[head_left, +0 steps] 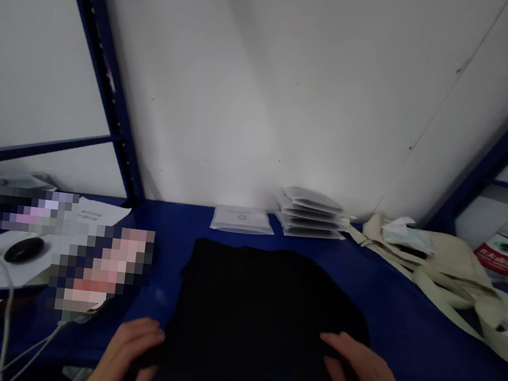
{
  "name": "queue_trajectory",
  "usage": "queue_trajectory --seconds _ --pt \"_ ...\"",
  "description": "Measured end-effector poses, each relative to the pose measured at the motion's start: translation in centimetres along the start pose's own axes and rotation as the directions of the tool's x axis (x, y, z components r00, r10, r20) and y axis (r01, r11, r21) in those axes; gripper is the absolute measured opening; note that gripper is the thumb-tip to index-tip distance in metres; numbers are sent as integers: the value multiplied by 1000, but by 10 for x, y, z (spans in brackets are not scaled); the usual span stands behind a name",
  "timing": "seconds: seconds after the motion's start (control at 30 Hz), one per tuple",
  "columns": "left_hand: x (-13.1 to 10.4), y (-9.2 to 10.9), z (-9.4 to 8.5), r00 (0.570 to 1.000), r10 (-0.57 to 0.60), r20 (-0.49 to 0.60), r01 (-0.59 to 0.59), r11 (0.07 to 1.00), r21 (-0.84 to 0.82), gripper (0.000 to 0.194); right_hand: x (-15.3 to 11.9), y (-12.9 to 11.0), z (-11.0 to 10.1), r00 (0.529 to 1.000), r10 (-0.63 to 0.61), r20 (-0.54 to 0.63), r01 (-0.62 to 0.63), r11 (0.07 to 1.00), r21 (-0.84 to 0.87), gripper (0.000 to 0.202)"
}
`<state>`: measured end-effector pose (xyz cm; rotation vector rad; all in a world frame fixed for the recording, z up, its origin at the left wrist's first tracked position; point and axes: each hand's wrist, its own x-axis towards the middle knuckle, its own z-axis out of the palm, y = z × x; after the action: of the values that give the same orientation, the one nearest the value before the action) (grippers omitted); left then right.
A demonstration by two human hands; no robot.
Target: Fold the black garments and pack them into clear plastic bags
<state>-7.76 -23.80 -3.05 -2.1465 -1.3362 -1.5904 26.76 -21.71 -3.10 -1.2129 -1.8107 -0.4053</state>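
Two bare hands flank the black cloth (258, 313) on the blue table: left hand (130, 347) at its left edge, right hand (359, 371) at its right, thumbs apart from fingers, grip unclear; uneven pulling could skew it.

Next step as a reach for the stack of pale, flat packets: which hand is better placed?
Right, likely: the right hand is nearer that packet stack than the left hand. Both touch black cloth.

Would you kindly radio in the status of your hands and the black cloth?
Left hand at left edge of black cloth, right hand at its right; grip unclear. Cloth lying on blue table. White packet and stack beyond, not touching.
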Motion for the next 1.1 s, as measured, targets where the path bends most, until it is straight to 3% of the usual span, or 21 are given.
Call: queue_trajectory --seconds 0.1,0.2,0.27,0.37,0.4,0.43,0.5,0.53,0.57,0.6,0.7,0.77,0.87,0.93,1.0,1.1 --pt "35 3 5 984 -173 -50 174 984 24 9 45 -7 -14 981 -10 191 -10 995 102 17" --pt "78 -1 14 937 -347 -42 347 938 -6 19 95 -7 -18 949 45 313 -97 983 155 18" --pt "107 -8 21 888 -444 121 445 895 22 26 125 -3 -9 918 92 387 -176 966 189 21" --pt "145 -23 35 808 -527 262 532 845 59 28 158 13 19 856 102 507 -248 941 229 24" --pt "155 -29 42 742 -572 350 580 809 91 26 166 19 32 844 104 526 -254 941 223 25" --pt "163 -34 48 645 -618 449 640 758 124 25 171 26 44 831 106 546 -255 945 205 24" --pt "175 -44 63 369 -693 620 741 622 253 21 177 38 68 786 134 603 -258 958 124 22" --pt "179 -49 71 258 -705 661 744 581 330 22 177 44 79 765 147 627 -249 965 78 20" --pt "182 -53 78 191 -713 675 724 567 394 23 176 48 88 745 162 648 -237 971 29 19" --pt "184 -57 84 152 -722 675 693 565 448 25 174 53 96 724 176 666 -226 974 -12 18" --pt "183 -67 96 152 -735 661 613 594 520 30 166 66 111 682 215 699 -210 973 -95 23" --pt "180 -73 100 183 -730 658 588 618 522 29 161 76 114 677 244 695 -218 968 -127 29" --pt "173 -81 103 285 -717 636 543 667 510 24 160 92 108 681 275 679 -255 958 -131 39" --pt "168 -86 105 355 -703 616 490 701 518 23 162 101 98 650 298 699 -318 942 -106 43" --pt "164 -88 106 405 -693 596 453 718 528 25 166 110 84 584 343 736 -412 906 -96 47" --pt "162 -89 105 447 -700 557 441 714 544 34 169 120 59 424 401 812 -533 835 -134 49"
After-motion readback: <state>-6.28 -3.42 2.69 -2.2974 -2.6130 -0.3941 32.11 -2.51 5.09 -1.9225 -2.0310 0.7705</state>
